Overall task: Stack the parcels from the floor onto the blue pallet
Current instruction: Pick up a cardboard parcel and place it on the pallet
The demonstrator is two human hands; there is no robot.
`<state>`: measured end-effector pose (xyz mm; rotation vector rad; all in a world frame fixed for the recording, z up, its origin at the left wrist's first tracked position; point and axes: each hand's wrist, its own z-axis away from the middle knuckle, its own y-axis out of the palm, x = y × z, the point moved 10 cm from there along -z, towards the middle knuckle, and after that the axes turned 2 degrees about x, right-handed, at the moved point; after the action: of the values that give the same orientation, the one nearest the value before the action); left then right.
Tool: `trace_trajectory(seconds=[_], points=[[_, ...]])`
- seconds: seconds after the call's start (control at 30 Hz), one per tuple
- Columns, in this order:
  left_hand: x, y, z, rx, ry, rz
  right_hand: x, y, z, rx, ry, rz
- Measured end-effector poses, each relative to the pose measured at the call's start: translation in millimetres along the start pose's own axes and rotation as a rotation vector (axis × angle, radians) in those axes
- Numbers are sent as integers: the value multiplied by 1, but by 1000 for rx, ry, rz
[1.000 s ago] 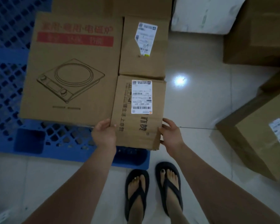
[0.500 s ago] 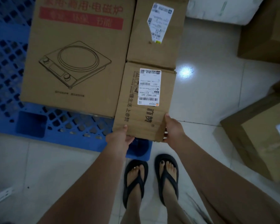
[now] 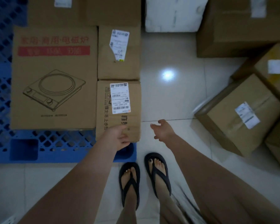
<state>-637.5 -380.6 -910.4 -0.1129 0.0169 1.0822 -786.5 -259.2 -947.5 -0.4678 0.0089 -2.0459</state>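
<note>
The parcel lies at the near right corner of the blue pallet. It has one white barcode label and black Chinese print. The left hand grips its near edge. The right hand hangs free beside it, fingers spread. The big box bears red Chinese writing.

The near parcel is matt brown cardboard, slightly creased, with a smooth white paper label. The blue pallet beneath looks like hard moulded plastic, dull-finished. The floor is glossy pale tile mirroring a light. My sandals look matt and rubbery.
</note>
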Motion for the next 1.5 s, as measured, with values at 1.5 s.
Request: trace_trajectory(seconds=[1.5], points=[[51,544,-188,146,413,-1288,-397,-348,-167,-200,357,-1454]])
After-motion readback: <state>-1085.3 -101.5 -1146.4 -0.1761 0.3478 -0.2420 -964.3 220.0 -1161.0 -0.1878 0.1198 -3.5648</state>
